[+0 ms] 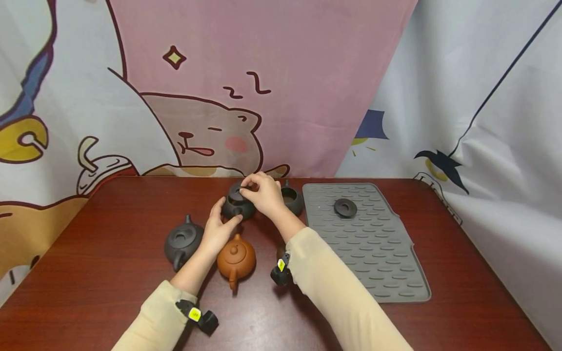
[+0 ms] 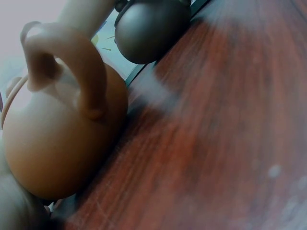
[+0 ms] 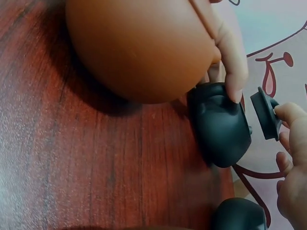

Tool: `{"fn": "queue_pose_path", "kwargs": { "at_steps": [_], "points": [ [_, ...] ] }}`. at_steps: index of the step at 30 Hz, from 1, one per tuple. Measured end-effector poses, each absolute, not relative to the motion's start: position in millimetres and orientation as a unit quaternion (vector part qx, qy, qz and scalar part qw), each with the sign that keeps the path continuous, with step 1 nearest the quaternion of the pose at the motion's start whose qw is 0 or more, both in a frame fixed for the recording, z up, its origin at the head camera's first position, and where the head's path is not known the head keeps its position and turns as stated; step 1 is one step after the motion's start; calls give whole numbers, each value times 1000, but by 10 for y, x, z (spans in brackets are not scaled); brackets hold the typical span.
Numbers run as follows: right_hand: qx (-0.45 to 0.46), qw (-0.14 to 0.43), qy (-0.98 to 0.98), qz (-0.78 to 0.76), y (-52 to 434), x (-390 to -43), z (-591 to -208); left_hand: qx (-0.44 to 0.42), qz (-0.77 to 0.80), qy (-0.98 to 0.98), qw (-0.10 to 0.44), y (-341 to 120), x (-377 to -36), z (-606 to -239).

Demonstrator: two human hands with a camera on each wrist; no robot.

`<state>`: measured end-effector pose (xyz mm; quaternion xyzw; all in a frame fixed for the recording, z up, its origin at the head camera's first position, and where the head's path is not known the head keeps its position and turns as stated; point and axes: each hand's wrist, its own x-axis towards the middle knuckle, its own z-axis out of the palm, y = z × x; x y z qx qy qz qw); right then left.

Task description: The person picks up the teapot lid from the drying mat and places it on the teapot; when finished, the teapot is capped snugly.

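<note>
A black teapot (image 1: pixel 237 205) stands at the middle back of the red-brown table (image 1: pixel 110 287). My left hand (image 1: pixel 223 215) grips its near left side, thumb in front and fingers round the side. My right hand (image 1: pixel 251 188) pinches a small black lid (image 3: pixel 266 113) just above the pot's mouth. In the right wrist view the lid hangs a little apart from the black teapot (image 3: pixel 220 125), and a left finger (image 3: pixel 232 62) lies on the pot. The brown teapot (image 1: pixel 236 259) stands with its lid on just in front of both wrists.
A dark grey teapot (image 1: pixel 182 241) with its lid on stands left of my left hand. A lidless dark teapot (image 1: pixel 292 200) stands right of the held one. The grey ribbed mat (image 1: pixel 373 253) to the right carries another black lid (image 1: pixel 345 207). Printed cloth hangs behind the table.
</note>
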<state>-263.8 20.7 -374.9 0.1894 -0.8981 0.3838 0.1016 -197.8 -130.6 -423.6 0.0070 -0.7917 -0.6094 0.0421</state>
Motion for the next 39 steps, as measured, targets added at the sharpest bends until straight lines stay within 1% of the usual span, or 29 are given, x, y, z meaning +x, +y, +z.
{"fn": "queue_pose_path", "kwargs": {
  "at_steps": [5, 9, 30, 34, 39],
  "points": [
    [182, 91, -907, 368, 189, -2642, -3803, 9, -604, -796, 36, -1298, -1974, -4232],
    [181, 87, -907, 369, 179, -2652, -3829, 10, -606, -795, 42, -1292, -1983, -4235],
    [178, 57, -920, 344, 134, -2666, -3822, 15, -599, -800, 36, -1305, -1994, -4234],
    [176, 57, -918, 350, 149, -2667, -3820, 13, -602, -798, 33, -1307, -1993, -4236],
    [180, 72, -912, 362, 186, -2652, -3780, 13, -604, -796, 36, -1307, -1991, -4240]
  ]
}}
